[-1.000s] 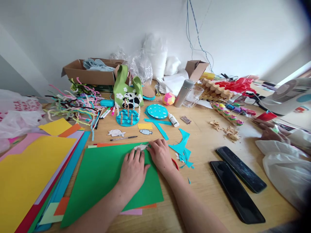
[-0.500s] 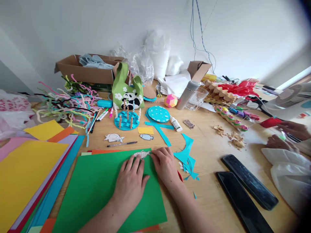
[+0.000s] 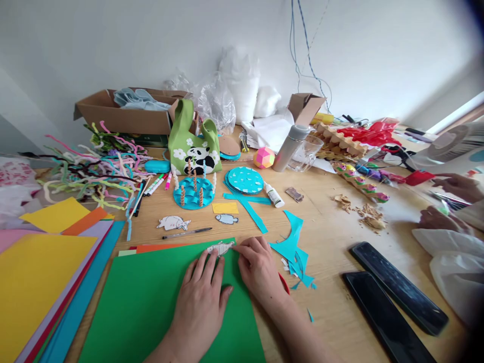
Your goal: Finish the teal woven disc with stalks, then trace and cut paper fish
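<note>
A paper fish cutout (image 3: 223, 247) with dark drawn lines lies at the top edge of a large green sheet (image 3: 139, 297). My left hand (image 3: 202, 295) rests flat on the sheet with fingers stretched, the fingertips pressing the fish. At the sheet's right corner, my right hand (image 3: 260, 269) has its thumb and index finger pinched at the fish's tail; the other fingers are curled under. Just beyond are a blue-grey fish cutout (image 3: 227, 219), a larger white fish cutout (image 3: 173, 223), a pen (image 3: 187, 233) and a yellow strip (image 3: 225, 207). A red object (image 3: 284, 283) is mostly hidden behind my right wrist.
Coloured sheets (image 3: 41, 287) are stacked at left. Blue scraps (image 3: 291, 242), a glue bottle (image 3: 274, 195) and two dark phones (image 3: 401, 287) lie to the right. Behind stand a green panda bag (image 3: 194, 146) and a grey flask (image 3: 290, 148). Another person's hands (image 3: 446, 219) work at far right.
The view has shifted slightly, so the table things sit a little lower. Both my hands keep nearly the same place on the green sheet and fish.
</note>
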Available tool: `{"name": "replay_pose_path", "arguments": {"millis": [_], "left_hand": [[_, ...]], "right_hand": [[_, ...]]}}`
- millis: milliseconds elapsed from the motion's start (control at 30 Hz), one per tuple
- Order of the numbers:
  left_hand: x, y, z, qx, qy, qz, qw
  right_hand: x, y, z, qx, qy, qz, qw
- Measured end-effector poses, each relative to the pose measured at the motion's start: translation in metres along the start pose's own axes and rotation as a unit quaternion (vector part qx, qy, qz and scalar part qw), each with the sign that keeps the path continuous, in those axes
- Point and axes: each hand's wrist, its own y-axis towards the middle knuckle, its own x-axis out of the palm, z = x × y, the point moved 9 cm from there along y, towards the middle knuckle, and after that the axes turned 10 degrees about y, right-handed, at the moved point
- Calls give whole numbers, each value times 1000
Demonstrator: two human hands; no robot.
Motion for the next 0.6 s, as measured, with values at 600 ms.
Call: {"name": "replay_pose_path", "arguments": {"millis": [600], "left_hand": [[2, 0, -1, -7, 6, -15, 1000]], "right_hand": [[1, 0, 2, 2, 1, -7, 1000]]}}
